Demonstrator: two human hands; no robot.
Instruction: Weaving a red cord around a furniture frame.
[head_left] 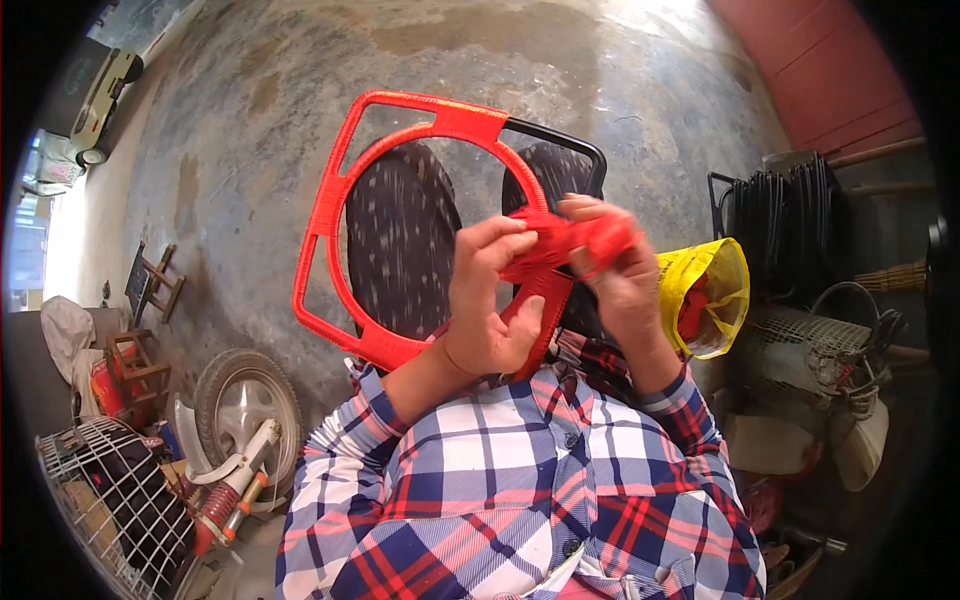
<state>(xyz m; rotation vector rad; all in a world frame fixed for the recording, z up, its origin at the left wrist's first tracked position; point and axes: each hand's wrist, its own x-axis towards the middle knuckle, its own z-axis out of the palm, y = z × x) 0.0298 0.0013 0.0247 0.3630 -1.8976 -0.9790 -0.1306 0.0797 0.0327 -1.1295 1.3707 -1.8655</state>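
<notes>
Across my lap lies a frame (325,222), an angular outer tube joined to an inner ring. Red strip wraps most of it, while bare black tube (552,134) shows at its far right corner. My right hand (622,280) is closed round a bundle of red strip (545,238), slightly blurred by motion. My left hand (490,295) has its fingers curled over the bundle's left side, its thumb spread apart from them. Below the bundle, a wide red-wrapped band (543,297) of the frame runs between my hands. The strip's loose end cannot be made out.
A yellow bag (735,270) with red material inside stands at my right. Beyond it are stacked black frames (790,215) and a pale mesh basket (800,340). A wheel (245,415), a wire basket (115,500) and small wooden stools (140,375) are at my left.
</notes>
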